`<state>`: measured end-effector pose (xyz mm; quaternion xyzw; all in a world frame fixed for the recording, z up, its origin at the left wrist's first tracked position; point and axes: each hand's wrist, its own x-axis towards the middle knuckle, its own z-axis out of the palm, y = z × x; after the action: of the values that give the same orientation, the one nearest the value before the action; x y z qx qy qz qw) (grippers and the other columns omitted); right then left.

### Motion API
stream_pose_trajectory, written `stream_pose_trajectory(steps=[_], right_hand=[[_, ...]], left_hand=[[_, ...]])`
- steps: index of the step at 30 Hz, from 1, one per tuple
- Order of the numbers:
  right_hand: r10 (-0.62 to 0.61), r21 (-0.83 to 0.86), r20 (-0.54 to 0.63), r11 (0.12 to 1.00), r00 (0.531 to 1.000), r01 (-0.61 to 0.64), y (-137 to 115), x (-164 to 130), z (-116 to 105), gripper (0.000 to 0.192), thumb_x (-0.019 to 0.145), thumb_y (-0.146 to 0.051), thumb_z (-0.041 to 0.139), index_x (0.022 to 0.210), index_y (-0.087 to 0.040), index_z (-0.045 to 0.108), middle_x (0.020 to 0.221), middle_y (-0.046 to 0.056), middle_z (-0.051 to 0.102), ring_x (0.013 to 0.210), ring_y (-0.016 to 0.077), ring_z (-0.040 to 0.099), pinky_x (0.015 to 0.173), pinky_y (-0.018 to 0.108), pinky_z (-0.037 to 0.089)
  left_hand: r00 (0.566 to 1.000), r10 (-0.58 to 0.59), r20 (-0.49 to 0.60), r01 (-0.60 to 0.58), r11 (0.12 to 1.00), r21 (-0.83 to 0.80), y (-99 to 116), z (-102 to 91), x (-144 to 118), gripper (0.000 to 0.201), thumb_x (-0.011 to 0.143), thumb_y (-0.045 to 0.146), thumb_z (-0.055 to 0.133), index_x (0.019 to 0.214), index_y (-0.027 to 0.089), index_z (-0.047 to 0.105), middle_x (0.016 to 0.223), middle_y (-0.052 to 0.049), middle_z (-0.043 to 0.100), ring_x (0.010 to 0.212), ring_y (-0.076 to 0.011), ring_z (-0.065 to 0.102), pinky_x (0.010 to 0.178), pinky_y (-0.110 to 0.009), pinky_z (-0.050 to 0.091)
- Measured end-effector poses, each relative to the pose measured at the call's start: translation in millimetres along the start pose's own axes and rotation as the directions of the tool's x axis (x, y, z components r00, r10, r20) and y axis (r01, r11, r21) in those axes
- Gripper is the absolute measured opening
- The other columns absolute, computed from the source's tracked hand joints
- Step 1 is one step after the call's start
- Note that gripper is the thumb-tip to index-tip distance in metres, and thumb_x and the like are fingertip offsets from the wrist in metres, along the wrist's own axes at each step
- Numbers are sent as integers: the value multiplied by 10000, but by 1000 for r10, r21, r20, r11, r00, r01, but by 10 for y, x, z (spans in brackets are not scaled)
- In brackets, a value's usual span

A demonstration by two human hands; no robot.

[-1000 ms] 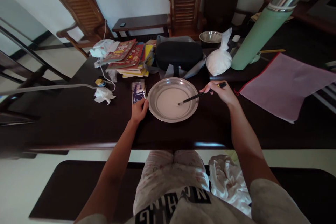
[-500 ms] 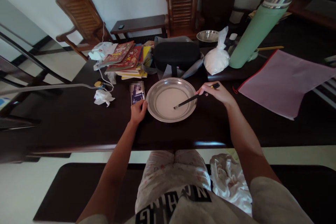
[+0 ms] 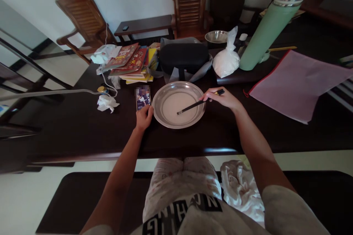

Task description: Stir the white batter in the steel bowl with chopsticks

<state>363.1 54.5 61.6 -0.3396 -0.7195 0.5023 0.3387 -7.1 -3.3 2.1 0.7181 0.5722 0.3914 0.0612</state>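
Note:
My right hand grips a pair of black chopsticks, their tips in the whitish contents of a round metal basin. My left hand is closed at the basin's left rim, over the near end of a phone with a lit screen. Its curled fingers are partly hidden, and whether they grip the rim or the phone is unclear.
Behind the basin are a black case, stacked books and a tied bag of white powder. A tall green thermos and a pink mesh pouch are on the right. Crumpled tissue lies left.
The chopstick tips have shifted left through the whitish contents, with my right hand moving slightly left too. My left hand stays by the rim, and the phone's picture differs.

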Motion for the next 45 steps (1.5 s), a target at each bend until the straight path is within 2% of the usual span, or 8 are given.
stream_pose_trajectory(steps=[2,8,14,20,26,33,39,45], right_hand=[[-32,-23,2,999,999,32,18,26,50,341,872,-545,630,805,-239,765,947,41,789,791,166,654,683,302,474],[-7,-6,-187,1000,982,6,11,-29,-89,391,875,-559,621,721,-223,749,836,58,785,871,207,697,648,291,464],[-30,-11,10,999,999,31,50,31,57,367,856,-571,637,800,-231,767,928,47,787,791,170,660,671,300,485],[-59,-54,-216,997,975,48,-1,-22,-47,390,884,-563,613,726,-234,749,818,48,775,830,193,682,637,296,448],[-19,-19,-13,1000,1000,19,17,20,54,390,845,-607,634,770,-245,759,885,40,784,752,172,649,657,311,482],[-43,-43,-198,998,979,35,4,-13,-52,420,872,-595,607,719,-230,746,844,58,782,820,198,673,638,303,456],[-16,-17,-2,1000,1000,16,37,25,66,348,857,-556,644,776,-237,760,941,41,792,752,168,644,662,307,476],[-55,-50,-190,998,980,46,1,-1,-15,379,875,-561,616,726,-239,747,852,46,783,810,193,671,634,304,451]], left_hand=[[1000,1,0,-1,1000,-2,-3,0,2,450,950,464,428,592,195,394,514,27,377,494,-99,345,507,-255,280],[1000,2,0,-2,1000,8,-15,12,-1,444,955,450,414,593,194,390,516,26,381,496,-99,350,510,-252,289],[1000,20,-8,-20,1000,19,-32,16,-2,427,954,423,401,594,195,385,518,25,390,493,-97,351,511,-251,290],[1000,10,-6,-10,1000,19,-21,6,1,428,953,430,414,594,199,377,510,26,375,486,-103,335,503,-264,272],[1000,9,-4,-8,1000,21,-6,-1,7,440,952,449,411,591,199,388,504,24,370,494,-106,344,504,-265,274],[1000,22,-14,-21,1000,15,-22,10,0,414,942,400,424,584,203,362,501,27,363,488,-106,347,509,-268,280],[1000,8,-10,-8,1000,18,-30,5,-3,422,951,413,426,590,202,366,506,27,367,487,-103,340,500,-265,270],[1000,8,-10,-7,1000,17,-24,7,0,449,948,448,433,581,201,354,502,24,375,484,-102,340,498,-265,267]])
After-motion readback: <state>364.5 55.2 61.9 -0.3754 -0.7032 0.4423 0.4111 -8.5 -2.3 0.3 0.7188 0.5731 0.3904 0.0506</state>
